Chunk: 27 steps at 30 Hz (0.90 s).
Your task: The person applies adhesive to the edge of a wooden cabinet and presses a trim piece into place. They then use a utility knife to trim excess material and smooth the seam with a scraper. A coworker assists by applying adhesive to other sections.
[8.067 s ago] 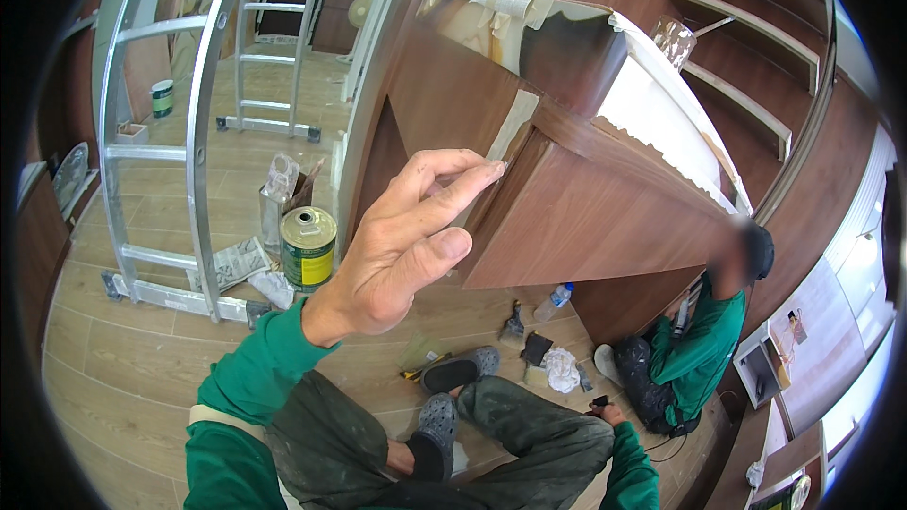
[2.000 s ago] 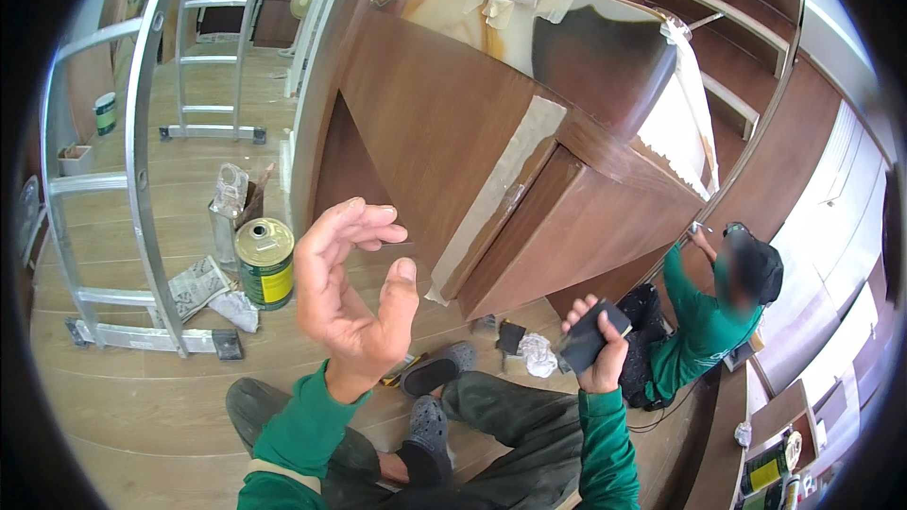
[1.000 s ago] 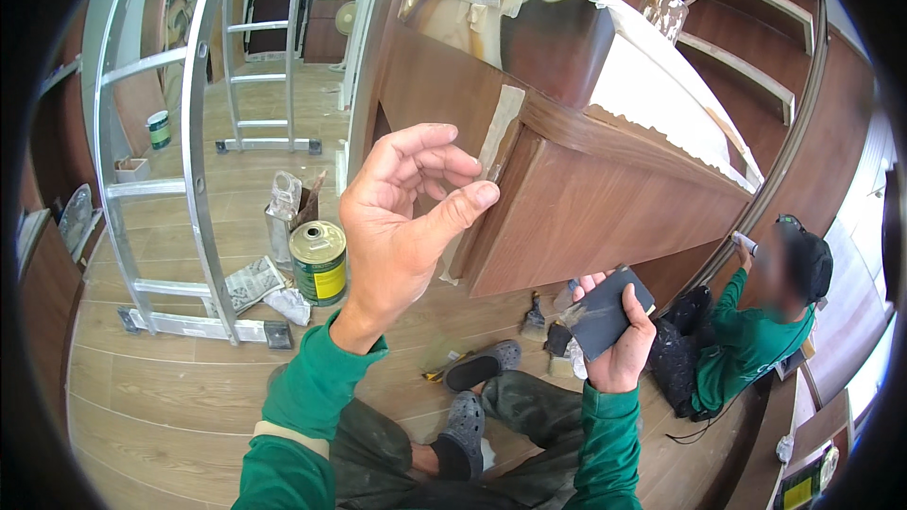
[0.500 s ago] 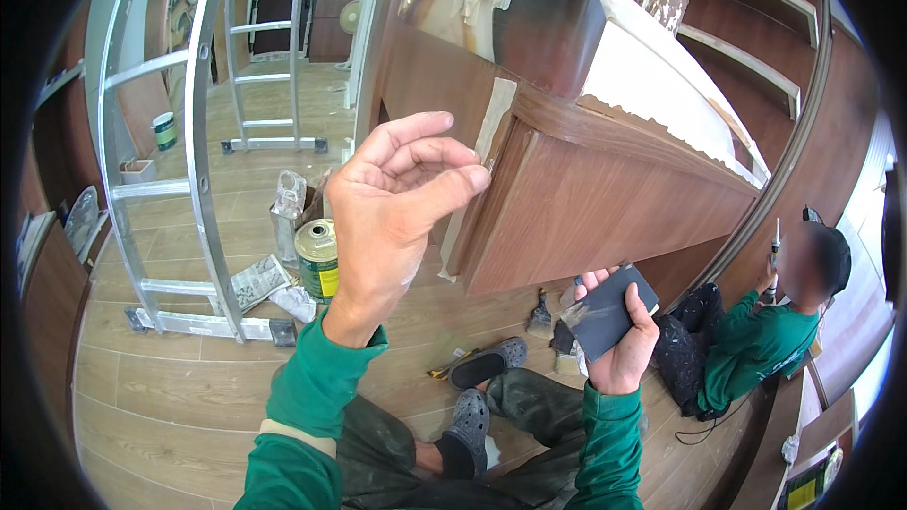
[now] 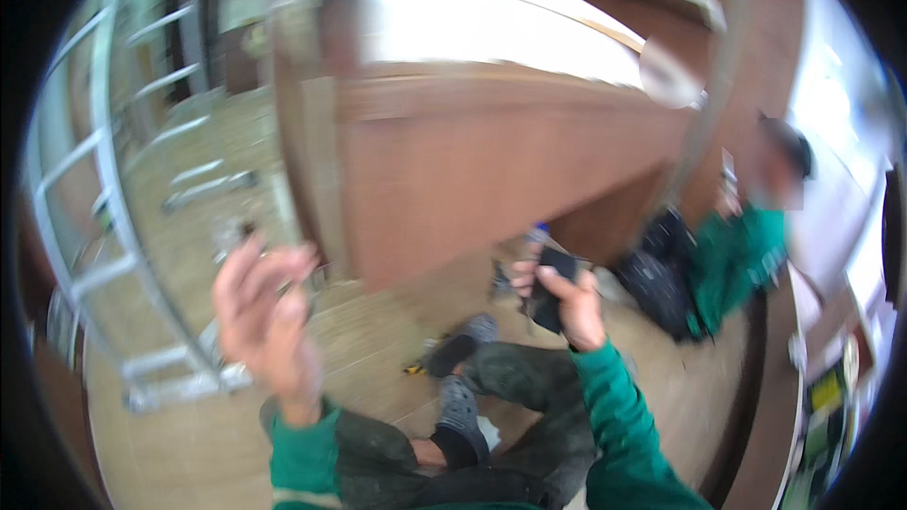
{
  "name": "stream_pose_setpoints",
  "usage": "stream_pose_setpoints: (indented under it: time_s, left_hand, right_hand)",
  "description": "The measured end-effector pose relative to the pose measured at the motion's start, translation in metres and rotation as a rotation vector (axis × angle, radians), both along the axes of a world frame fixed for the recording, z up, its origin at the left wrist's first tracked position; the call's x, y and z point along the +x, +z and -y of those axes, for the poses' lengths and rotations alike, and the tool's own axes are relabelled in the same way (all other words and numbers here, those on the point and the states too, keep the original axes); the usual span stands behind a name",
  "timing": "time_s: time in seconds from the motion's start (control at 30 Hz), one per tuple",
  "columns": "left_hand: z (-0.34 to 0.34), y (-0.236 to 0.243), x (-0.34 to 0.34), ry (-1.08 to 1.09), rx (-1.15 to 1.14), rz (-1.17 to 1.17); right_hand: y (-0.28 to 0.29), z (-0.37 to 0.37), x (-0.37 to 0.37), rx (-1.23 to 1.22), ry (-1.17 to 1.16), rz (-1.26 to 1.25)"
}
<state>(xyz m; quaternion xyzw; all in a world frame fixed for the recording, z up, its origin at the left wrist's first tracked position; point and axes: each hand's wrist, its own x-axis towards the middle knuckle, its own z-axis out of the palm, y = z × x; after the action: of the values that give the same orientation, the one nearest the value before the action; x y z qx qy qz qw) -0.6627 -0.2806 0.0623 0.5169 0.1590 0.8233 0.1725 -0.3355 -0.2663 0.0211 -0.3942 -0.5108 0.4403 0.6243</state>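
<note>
Left hand [image 5: 266, 326]: fingers half-curled, blurred; can't tell if anything thin is pinched.
Wooden cabinet [image 5: 491, 165]: up-right of left fingers; contact unclear.
Dark pad [image 5: 546, 304]: well right of left fingers, in right hand [image 5: 580, 312]; long axis roughly up-down in view, top leaning right; that hand nearer.
Right fingers: gripping pad, thumb across it.
Co-worker [image 5: 742, 260]: right of right fingers, apart.

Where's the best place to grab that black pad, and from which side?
Hold the black pad around its middle, probably, coming from the right, as the right hand does: thumb over its near face, fingertips past its left edge. It looks flat and narrow enough to wrap, though blur hides its finer shape.
</note>
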Motion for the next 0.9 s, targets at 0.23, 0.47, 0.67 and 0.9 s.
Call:
stream_pose_setpoints:
  time_s: [0.23,0.47,0.67,0.9]
  left_hand:
    - [-0.032,-0.195,-0.116,0.742,-0.643,-1.273]
    - [0.053,-0.221,-0.168,0.52,-1.207,-1.796]
    - [0.005,-0.083,0.1,0.048,-0.678,-1.582]
    - [-0.149,-0.116,0.464,-0.556,-0.093,-1.381]
  right_hand:
    - [-0.158,0.024,0.261,-0.404,-0.699,0.951]
    - [-0.329,0.181,0.432,-1.073,-1.309,0.85]
    - [-0.429,0.311,0.463,-1.515,-1.348,0.86]
    - [-0.443,0.292,0.441,-1.75,-1.842,0.796]
